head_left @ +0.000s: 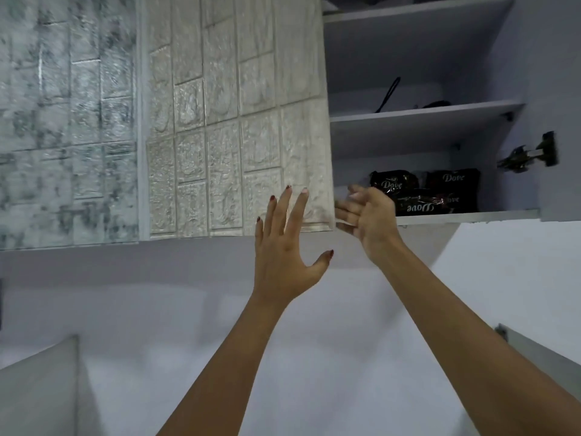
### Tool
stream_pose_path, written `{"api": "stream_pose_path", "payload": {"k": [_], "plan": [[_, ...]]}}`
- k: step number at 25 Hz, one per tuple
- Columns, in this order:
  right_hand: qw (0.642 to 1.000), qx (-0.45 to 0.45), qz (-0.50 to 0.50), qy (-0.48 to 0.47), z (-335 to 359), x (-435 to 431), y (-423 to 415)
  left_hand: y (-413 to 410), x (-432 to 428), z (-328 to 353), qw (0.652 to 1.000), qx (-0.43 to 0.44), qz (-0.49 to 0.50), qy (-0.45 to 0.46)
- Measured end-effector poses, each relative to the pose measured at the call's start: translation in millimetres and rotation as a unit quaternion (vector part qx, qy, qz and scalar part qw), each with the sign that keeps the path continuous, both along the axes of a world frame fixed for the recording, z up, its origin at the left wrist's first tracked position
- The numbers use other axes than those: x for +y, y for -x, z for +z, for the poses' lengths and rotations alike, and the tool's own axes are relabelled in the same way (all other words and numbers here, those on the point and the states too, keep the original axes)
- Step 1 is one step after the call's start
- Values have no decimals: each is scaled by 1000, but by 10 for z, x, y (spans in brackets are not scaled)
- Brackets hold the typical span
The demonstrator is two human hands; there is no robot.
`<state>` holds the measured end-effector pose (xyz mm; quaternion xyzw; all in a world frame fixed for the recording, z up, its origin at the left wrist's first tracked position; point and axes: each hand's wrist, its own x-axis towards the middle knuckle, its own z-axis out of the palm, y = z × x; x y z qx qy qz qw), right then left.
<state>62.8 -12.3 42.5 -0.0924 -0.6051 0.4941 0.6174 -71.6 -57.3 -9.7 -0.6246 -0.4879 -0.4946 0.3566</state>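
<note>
A wall cupboard hangs overhead, and I look up at it. Its left door (239, 121), covered in pale brick-pattern panelling, is closed. My left hand (286, 247) is raised flat with straight, spread fingers over the lower right corner of that door. My right hand (367, 215) is open with relaxed fingers at the door's right edge, in front of the bottom shelf (471, 215). Three dark Dove packets (440, 190) lie on that shelf just behind my right hand. Neither hand holds anything.
The cupboard's right side stands open, showing a middle shelf (424, 116) with a black cord (390, 92). A metal hinge (531, 152) sticks out on the right wall. A darker brick-pattern door (69, 121) is at the left. White wall lies below.
</note>
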Motion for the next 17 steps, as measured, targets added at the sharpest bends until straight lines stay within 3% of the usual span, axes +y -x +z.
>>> {"api": "stream_pose_path", "payload": {"k": [2, 4, 7, 11, 15, 17], "plan": [[996, 0, 33, -79, -67, -335, -132, -138, -211, 42, 999, -9, 3, -53], [988, -61, 0, -143, -109, -624, -185, -192, -518, 105, 988, -45, 27, -142], [986, -84, -57, -128, -111, -868, -169, -68, -961, 156, 965, -72, 64, -243], [986, -89, -73, -119, -121, -1133, -29, 67, -1435, 186, 946, -104, 154, -266], [980, -100, -64, -160, -131, -1477, 184, 255, -1811, 150, 893, -129, 331, -277], [978, -96, -65, -176, -108, -1581, 200, 357, -1933, 120, 885, -115, 370, -259]]}}
